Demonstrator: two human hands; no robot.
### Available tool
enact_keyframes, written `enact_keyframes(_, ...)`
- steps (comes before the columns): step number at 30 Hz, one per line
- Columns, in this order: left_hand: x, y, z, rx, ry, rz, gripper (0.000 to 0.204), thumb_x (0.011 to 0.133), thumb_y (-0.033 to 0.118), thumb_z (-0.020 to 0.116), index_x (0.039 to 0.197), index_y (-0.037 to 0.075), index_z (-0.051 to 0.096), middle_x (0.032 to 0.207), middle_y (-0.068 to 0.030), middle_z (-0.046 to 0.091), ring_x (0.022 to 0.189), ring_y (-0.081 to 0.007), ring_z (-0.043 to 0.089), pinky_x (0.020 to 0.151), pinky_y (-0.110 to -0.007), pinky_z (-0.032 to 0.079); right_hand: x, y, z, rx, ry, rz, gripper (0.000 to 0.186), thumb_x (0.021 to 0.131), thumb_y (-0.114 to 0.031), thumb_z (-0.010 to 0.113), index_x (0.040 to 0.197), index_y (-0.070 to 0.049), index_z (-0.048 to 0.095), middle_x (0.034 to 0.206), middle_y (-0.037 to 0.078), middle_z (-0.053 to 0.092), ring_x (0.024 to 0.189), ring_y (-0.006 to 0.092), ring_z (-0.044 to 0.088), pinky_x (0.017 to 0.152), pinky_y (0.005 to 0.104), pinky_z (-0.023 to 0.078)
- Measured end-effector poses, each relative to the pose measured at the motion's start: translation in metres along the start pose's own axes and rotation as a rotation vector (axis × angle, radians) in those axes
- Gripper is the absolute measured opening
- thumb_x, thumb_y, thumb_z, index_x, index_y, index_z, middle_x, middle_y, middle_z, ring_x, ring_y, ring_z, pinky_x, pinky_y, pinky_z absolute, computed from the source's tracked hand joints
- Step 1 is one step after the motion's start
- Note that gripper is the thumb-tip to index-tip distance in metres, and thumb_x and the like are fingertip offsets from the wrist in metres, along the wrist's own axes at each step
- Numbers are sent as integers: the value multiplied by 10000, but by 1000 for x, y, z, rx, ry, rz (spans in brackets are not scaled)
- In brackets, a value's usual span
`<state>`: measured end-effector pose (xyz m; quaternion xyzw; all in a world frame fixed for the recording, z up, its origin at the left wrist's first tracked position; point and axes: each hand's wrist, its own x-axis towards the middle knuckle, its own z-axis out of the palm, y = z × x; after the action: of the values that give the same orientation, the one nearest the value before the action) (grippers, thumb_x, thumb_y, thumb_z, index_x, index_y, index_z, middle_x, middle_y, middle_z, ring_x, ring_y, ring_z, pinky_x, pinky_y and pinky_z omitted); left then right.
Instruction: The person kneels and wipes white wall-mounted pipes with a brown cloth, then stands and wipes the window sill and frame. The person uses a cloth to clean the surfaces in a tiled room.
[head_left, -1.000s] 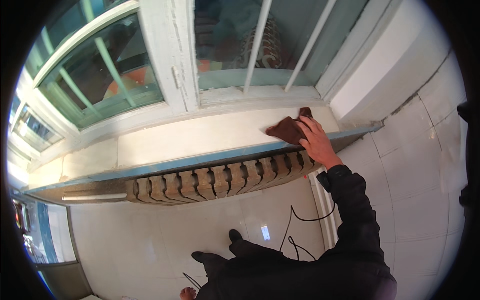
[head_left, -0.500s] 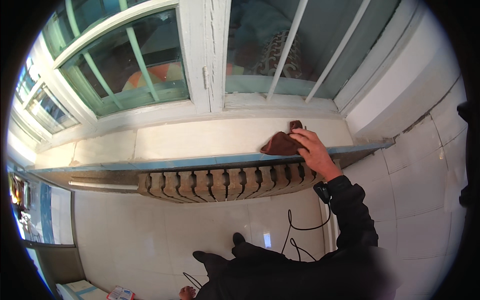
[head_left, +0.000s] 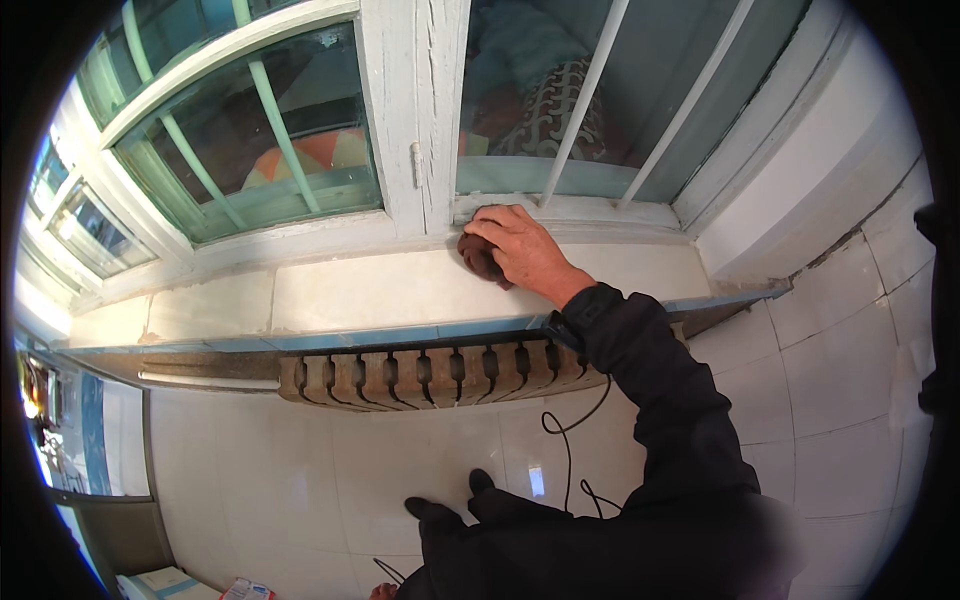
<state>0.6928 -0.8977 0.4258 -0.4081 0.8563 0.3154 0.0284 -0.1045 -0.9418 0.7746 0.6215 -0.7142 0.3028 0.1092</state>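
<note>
Along the sill [head_left: 365,290], near the window frame [head_left: 402,130], from afar I see the right hand [head_left: 527,252] clutching the brown cloth [head_left: 482,264], bunched presumably for firmer pressure, but can't make out the left hand's [head_left: 383,593] hold.

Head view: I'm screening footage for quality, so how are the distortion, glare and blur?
Head view: fisheye distortion bows the windowsill; a bright reflection glares off the tiled floor; the black sleeve blurs toward its upper end; the right hand and brown cloth look fairly sharp.
</note>
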Motion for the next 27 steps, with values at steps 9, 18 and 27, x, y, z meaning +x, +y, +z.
enact_keyframes(9,-10,-29,-14,-183,42,17,268,976,323,644,1096,87,689,938,-154,733,863,-400,699,721,-519,570,-49,27,-33,-300,60,110,480,811,81,641,1232,-127,738,1324,47,646,1176,333,620,1021,436,549)
enact_keyframes(18,45,-58,-42,83,23,189,246,1013,320,628,1106,104,701,956,-128,729,868,-341,703,704,-484,574,-130,62,-115,-308,332,741,462,888,-10,681,1339,-108,713,1259,140,716,1159,377,685,1032,409,549)
enact_keyframes(27,98,-13,-27,45,34,92,244,1012,316,629,1104,101,702,959,-135,730,874,-349,703,711,-488,574,-91,134,-149,274,714,785,494,968,-108,667,1443,-2,585,1287,163,711,1180,290,690,955,400,565)
